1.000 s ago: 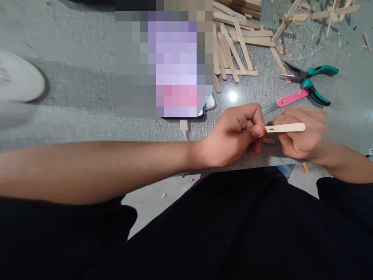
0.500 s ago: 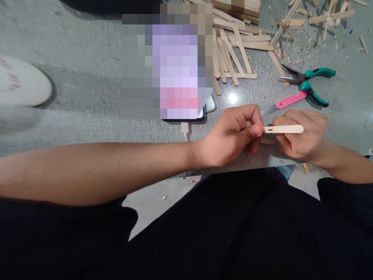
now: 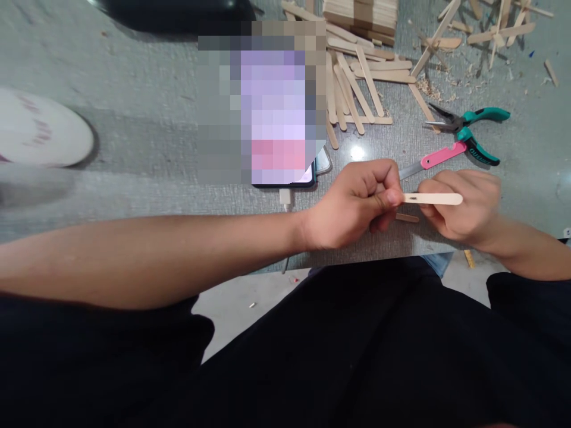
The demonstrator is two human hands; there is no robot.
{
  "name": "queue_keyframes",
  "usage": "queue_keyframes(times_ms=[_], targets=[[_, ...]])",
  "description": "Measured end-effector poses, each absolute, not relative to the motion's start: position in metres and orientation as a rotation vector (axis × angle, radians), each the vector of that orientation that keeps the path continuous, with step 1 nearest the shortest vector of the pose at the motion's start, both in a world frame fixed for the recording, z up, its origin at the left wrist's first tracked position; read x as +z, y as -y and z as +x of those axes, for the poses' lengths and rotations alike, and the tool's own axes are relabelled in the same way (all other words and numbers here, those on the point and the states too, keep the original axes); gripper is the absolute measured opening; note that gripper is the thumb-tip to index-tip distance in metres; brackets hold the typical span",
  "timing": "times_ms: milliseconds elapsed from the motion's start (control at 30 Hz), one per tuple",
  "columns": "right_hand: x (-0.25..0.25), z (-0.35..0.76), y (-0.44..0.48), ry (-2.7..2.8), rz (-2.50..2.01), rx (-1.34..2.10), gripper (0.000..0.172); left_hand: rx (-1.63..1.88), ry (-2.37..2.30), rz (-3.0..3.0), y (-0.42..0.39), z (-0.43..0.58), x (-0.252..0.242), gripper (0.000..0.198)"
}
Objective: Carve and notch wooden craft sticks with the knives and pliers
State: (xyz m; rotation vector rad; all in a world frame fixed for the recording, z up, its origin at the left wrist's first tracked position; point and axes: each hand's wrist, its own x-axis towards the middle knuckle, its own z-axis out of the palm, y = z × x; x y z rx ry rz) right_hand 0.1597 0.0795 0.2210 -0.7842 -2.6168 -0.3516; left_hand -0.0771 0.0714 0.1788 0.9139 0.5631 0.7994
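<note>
My left hand pinches one end of a pale wooden craft stick between thumb and fingers. The stick points right, and a small dark slit-like mark shows near the pinched end. Behind the stick's free end my right hand is closed and partly smeared by motion. Whatever it grips, if anything, is hidden. Just beyond the hands lies a knife with a pink handle, its blade partly covered by my left hand. Long-nose pliers with teal and black handles rest against it. Another craft stick lies below the held one.
Loose craft sticks and a stacked bundle lie at the back. Joined sticks and wood shavings are at the back right. A phone with a blurred-out screen has a charging cable. A white rounded object stands left.
My right hand stays blurred behind the stick, shifting only slightly. My left hand keeps its pinch. The whole view has shifted a little.
</note>
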Motion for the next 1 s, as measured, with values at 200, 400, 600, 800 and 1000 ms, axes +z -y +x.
queue_keyframes(times_ms=[200, 400, 600, 800, 1000], targets=[[0.216, 0.175, -0.097, 2.490, -0.843, -0.287, 0.023, 0.825, -0.566, 0.864, -0.071, -0.076, 0.178, 0.038], [0.212, 0.170, -0.094, 2.624, -0.730, -0.137, 0.024, 0.832, -0.614, 0.883, -0.069, -0.076, 0.178, 0.043], [0.218, 0.170, -0.096, 2.622, -0.621, -0.033, 0.022, 0.809, -0.601, 0.907, -0.071, -0.076, 0.179, 0.052], [0.222, 0.169, -0.092, 2.715, -0.743, 0.031, 0.028, 0.784, -0.612, 0.962, -0.073, -0.077, 0.179, 0.057], [0.231, 0.163, -0.090, 2.772, -0.697, 0.139, 0.029, 0.777, -0.625, 1.027, -0.073, -0.079, 0.182, 0.049]])
